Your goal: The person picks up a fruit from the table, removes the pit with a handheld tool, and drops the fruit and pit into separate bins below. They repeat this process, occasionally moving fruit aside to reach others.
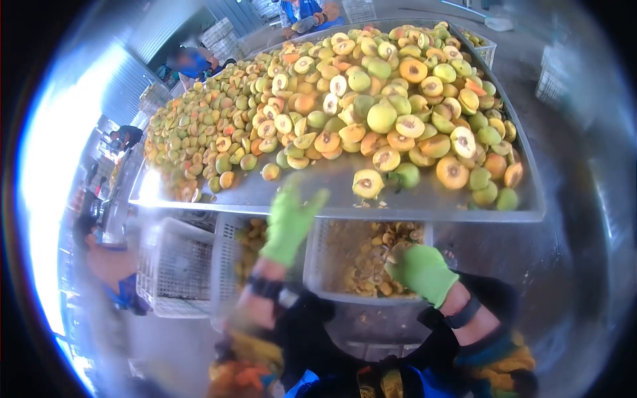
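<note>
Yellow-green halved fruit [410, 126] lies heaped over the grey metal table [431, 204], plenty left. White plastic crate [316, 259] below: part-covered with pieces. Left green-gloved hand [289, 222] released, fingers spread by table edge; right green-gloved hand [426, 272] curled over crate, grasp unclear.

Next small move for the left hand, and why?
Probably reach the left hand forward to a fruit piece just beyond its fingertips: it looks open and empty at the near edge of the metal table, while the right hand is over the crate.
</note>
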A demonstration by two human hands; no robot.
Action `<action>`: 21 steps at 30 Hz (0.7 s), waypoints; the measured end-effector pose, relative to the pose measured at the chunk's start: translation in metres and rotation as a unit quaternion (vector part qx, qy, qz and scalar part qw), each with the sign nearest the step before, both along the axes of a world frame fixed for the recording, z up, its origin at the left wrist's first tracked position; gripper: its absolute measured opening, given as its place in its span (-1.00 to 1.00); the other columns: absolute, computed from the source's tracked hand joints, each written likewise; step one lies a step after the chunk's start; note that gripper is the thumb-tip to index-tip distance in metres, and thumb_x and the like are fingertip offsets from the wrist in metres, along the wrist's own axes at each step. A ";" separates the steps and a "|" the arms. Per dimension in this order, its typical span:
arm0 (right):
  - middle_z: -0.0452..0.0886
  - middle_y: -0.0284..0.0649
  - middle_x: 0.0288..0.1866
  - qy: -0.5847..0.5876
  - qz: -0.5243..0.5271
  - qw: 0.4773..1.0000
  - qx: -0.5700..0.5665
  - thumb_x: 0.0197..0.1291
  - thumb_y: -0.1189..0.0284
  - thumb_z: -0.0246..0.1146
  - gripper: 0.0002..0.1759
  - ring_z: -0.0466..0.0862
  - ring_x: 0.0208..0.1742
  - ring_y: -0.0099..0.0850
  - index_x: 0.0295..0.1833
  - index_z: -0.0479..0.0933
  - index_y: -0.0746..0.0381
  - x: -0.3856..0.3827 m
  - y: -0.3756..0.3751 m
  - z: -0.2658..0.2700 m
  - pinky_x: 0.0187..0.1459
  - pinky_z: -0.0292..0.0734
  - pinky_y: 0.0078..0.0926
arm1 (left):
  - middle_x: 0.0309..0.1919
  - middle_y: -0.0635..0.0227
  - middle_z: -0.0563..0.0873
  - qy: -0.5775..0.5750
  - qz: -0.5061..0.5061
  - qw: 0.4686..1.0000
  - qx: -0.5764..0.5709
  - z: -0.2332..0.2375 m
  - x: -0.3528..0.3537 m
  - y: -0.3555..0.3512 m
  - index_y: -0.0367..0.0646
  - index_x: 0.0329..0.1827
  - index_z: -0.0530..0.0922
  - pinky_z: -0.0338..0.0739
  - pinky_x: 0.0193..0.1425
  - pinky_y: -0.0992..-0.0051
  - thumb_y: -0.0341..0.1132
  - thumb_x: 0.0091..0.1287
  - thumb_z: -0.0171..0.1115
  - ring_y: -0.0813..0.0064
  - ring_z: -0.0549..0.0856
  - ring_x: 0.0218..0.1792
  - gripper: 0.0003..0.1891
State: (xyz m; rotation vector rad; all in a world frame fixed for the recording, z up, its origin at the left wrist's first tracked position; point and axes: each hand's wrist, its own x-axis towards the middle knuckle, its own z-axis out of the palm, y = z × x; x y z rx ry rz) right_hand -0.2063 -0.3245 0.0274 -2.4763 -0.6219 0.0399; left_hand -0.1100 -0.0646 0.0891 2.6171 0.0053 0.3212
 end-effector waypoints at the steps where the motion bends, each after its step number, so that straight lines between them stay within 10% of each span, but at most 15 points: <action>1: 0.66 -0.08 -0.38 -0.034 -0.033 0.998 0.028 0.25 0.35 0.23 -0.82 0.69 -0.28 -0.12 -0.14 0.56 0.24 0.004 -0.007 0.004 -0.25 0.58 -0.18 | 0.06 -0.06 0.66 0.041 -0.015 0.999 0.025 -0.011 0.022 -0.027 -0.27 0.26 0.48 0.51 0.19 0.13 0.17 0.19 0.38 -0.03 0.64 0.05 -0.24; 6: 0.64 -0.06 -0.39 0.062 -0.158 0.975 0.145 0.27 0.36 0.30 -0.79 0.67 -0.37 -0.10 -0.17 0.48 0.26 0.023 -0.032 0.034 -0.37 0.56 -0.23 | -0.01 -0.11 0.66 0.151 -0.123 0.975 0.103 -0.045 0.076 -0.100 -0.38 0.15 0.53 0.55 0.15 0.12 0.11 0.19 0.38 -0.03 0.66 0.01 -0.29; 9: 0.65 -0.05 -0.36 0.015 -0.177 0.963 0.202 0.25 0.41 0.31 -0.80 0.69 -0.33 -0.10 -0.19 0.45 0.27 0.030 -0.020 0.032 -0.35 0.57 -0.24 | -0.09 -0.01 0.69 0.148 -0.104 0.984 0.004 -0.038 0.060 -0.112 -0.31 0.05 0.51 0.63 -0.01 0.29 0.01 0.20 0.43 0.08 0.72 -0.11 -0.42; 10: 0.65 -0.05 -0.36 -0.046 -0.168 0.961 0.217 0.25 0.43 0.31 -0.81 0.70 -0.31 -0.10 -0.19 0.45 0.27 0.034 -0.010 0.026 -0.34 0.56 -0.23 | -0.08 0.05 0.69 0.134 -0.106 0.968 -0.183 -0.033 0.047 -0.109 -0.32 0.07 0.51 0.63 -0.01 0.34 -0.07 0.24 0.41 0.14 0.72 -0.11 -0.47; 14: 0.66 -0.09 -0.38 -0.160 -0.132 0.943 0.259 0.25 0.43 0.31 -0.82 0.71 -0.32 -0.10 -0.18 0.45 0.27 0.030 0.034 0.045 -0.36 0.56 -0.22 | 0.01 0.17 0.65 0.074 -0.192 0.832 -0.516 -0.020 -0.013 -0.071 -0.30 0.15 0.49 0.61 0.06 0.37 -0.19 0.38 0.29 0.29 0.68 -0.04 -0.58; 17: 0.64 -0.12 -0.47 -0.134 -0.100 0.970 0.178 0.32 0.34 0.26 -0.78 0.69 -0.47 -0.15 -0.19 0.43 0.27 0.020 0.055 0.055 -0.49 0.52 -0.22 | 0.12 0.17 0.59 0.179 -0.079 0.571 -0.797 0.019 -0.046 -0.056 -0.26 0.23 0.43 0.55 0.20 0.32 -0.08 0.51 0.11 0.31 0.62 0.10 -0.56; 21: 0.57 -0.16 -0.57 -0.131 -0.098 0.986 0.041 0.40 0.25 0.17 -0.72 0.65 -0.60 -0.24 -0.23 0.40 0.25 0.019 0.084 0.045 -0.60 0.47 -0.27 | 0.04 0.18 0.62 0.071 -0.071 0.692 -0.715 0.003 -0.053 -0.033 -0.25 0.19 0.48 0.54 0.22 0.23 0.12 0.51 -0.01 0.24 0.63 0.05 -0.44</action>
